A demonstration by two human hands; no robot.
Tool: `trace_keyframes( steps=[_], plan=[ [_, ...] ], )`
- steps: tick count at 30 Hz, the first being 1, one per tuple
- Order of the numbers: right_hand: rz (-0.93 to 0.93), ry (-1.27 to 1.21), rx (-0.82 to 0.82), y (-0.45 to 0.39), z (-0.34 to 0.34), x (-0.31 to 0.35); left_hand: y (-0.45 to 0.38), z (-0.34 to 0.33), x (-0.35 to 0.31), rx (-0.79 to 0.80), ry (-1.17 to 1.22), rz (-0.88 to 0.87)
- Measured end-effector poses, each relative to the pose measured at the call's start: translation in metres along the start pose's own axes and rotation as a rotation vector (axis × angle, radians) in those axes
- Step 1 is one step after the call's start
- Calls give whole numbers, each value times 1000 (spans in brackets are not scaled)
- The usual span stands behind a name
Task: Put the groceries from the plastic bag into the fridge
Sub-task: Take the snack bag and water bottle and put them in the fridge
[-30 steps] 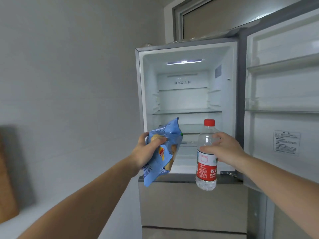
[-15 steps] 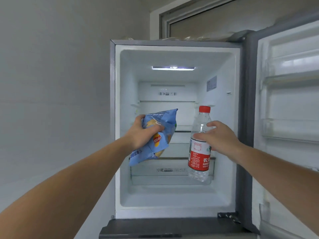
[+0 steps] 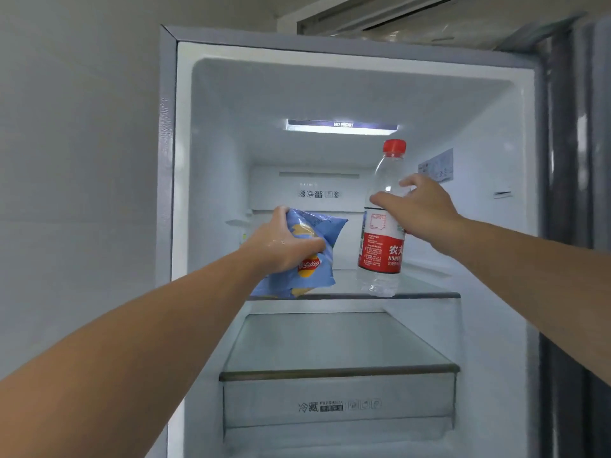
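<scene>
The fridge (image 3: 185,160) stands open in front of me, lit inside. My left hand (image 3: 281,246) grips a blue bag of crisps (image 3: 314,259), whose lower edge touches the upper glass shelf (image 3: 426,295) on its left side. My right hand (image 3: 420,209) holds a clear water bottle (image 3: 380,246) with a red cap and red label. The bottle stands upright with its base at the front of the same shelf, to the right of the bag.
Below the upper shelf is a second glass shelf (image 3: 337,370) over a clear drawer (image 3: 337,404). The open fridge door's dark edge (image 3: 568,226) runs down the right side. A grey wall (image 3: 76,160) fills the left.
I have come closer to the fridge. Both hands have reached inside and upward, bringing the bag of crisps and the bottle from in front of the lower shelves to the upper glass shelf.
</scene>
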State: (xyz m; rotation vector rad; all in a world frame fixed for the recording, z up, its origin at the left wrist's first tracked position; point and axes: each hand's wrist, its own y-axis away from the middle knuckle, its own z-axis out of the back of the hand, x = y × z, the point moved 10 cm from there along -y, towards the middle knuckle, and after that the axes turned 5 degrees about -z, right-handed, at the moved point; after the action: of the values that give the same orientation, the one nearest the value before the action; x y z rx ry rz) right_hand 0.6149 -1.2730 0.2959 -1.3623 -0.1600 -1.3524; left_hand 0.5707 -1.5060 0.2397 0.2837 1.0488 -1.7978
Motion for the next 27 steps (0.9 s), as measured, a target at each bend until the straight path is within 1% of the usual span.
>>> trace_keyframes(
  steps=[4,6,9,13,14,15,18,20,23,27],
  plan=[
    [34,31,10,-33,-25,-13,-26,-8,23,-45,-81,65],
    [23,14,34,-48,-36,-27,-40,-14,31,-42,-130,85],
    [-7,-10,83,-69,-56,-49,-62,-18,43,-81,-204,97],
    [-27,-36,103,-92,-73,-68,-84,-27,61,-103,-299,119],
    [-40,-17,142,-95,-79,-73,-89,-30,65,-95,-316,123],
    [-62,28,221,-98,-89,-80,-94,-34,69,-80,-331,127],
    [-133,218,507,-95,-114,-100,-109,-46,85,-27,-417,136],
    [-140,234,584,-95,-121,-104,-119,-54,96,-1,-527,141],
    [-156,177,559,-108,-128,-111,-130,-68,109,65,-623,169],
    [-184,85,459,-127,-141,-130,-143,-75,120,122,-638,242]
  ],
)
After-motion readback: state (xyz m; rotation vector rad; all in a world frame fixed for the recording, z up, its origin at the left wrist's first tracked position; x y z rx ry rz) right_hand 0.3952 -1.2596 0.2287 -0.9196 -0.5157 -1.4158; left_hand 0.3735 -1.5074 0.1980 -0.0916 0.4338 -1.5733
